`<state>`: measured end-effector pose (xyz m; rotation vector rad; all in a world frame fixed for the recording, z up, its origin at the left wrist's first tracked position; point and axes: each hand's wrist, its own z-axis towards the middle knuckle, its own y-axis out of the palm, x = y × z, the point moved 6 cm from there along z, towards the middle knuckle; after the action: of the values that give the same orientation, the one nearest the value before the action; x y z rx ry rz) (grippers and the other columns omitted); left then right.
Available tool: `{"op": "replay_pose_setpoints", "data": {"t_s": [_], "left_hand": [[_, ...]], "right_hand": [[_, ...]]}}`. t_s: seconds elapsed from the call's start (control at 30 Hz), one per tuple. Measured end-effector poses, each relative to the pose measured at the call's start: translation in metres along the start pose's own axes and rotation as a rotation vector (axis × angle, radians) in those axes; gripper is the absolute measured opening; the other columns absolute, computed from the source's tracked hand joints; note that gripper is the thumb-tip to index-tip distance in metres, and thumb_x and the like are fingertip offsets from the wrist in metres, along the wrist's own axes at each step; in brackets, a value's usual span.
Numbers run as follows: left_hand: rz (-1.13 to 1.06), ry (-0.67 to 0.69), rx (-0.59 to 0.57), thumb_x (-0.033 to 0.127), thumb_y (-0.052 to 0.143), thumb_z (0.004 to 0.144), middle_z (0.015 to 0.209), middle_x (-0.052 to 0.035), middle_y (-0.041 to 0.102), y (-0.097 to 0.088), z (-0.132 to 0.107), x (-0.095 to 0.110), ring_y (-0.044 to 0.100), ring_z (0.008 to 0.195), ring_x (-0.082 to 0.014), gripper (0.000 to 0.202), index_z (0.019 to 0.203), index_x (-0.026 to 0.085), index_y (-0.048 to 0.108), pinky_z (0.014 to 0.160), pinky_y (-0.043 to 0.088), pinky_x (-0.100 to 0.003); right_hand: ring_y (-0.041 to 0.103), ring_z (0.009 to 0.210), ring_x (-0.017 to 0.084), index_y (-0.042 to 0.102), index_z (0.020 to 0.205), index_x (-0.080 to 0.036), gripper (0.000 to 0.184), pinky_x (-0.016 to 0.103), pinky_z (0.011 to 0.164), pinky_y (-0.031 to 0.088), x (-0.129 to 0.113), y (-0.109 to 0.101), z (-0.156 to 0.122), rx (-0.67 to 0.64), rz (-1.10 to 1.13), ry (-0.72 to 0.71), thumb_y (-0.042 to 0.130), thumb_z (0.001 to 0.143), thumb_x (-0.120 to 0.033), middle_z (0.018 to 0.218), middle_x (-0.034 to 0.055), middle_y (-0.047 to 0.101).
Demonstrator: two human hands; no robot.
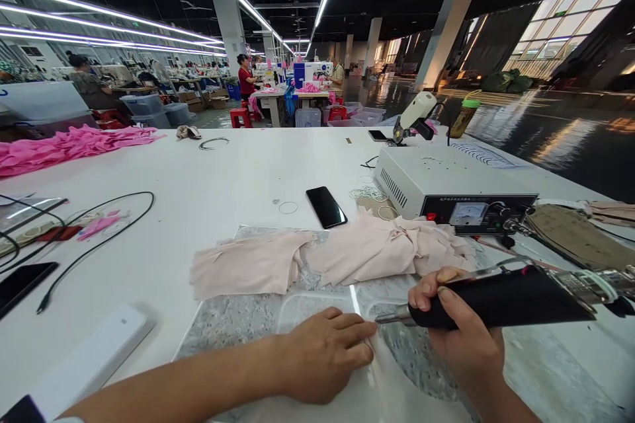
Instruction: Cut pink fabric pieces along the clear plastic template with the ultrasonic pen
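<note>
My left hand lies over a pale pink fabric piece, its fingers stretched forward and pressing it down onto a clear template. My right hand is wrapped round a black ultrasonic hand tool. The tool's narrow metal tip points left, close beside my left fingertips, at the fabric's edge; whether it touches the cloth I cannot tell. Underneath is a grey marbled board. Just beyond my hands, two heaps of pale pink cut pieces rest across the board's far part.
A grey control box with a dial stands at the right. A phone lies mid-table. On the left are a white bar-shaped object, a black cable and bright pink fabric. People work at machines farther back.
</note>
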<state>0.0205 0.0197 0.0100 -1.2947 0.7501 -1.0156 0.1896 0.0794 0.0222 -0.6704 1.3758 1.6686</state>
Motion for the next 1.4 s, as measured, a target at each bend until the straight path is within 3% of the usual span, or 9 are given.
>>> {"op": "replay_pose_setpoints", "data": {"t_s": [0.7,1.4], "left_hand": [[-0.008,0.005,0.004,0.016,0.051,0.088,0.138,-0.0107,0.052,0.002,0.000,-0.001,0.053,0.117,-0.0220,0.015,0.102,0.014,0.055,0.089,0.042,-0.032],[-0.012,-0.003,-0.005,0.016,0.052,0.088,0.136,-0.0094,0.052,-0.001,0.001,-0.001,0.054,0.114,-0.0218,0.013,0.100,0.015,0.055,0.088,0.042,-0.031]], "right_hand": [[0.053,0.057,0.013,0.058,0.078,-0.024,0.011,0.029,0.058,0.049,-0.001,0.005,-0.001,-0.049,-0.040,0.003,0.069,0.079,-0.025,0.067,-0.0015,0.055],[0.051,0.054,0.013,0.058,0.077,-0.023,0.015,0.029,0.055,0.048,0.000,0.013,0.000,0.007,-0.030,0.004,0.072,0.075,-0.026,0.066,-0.0018,0.055]]}}
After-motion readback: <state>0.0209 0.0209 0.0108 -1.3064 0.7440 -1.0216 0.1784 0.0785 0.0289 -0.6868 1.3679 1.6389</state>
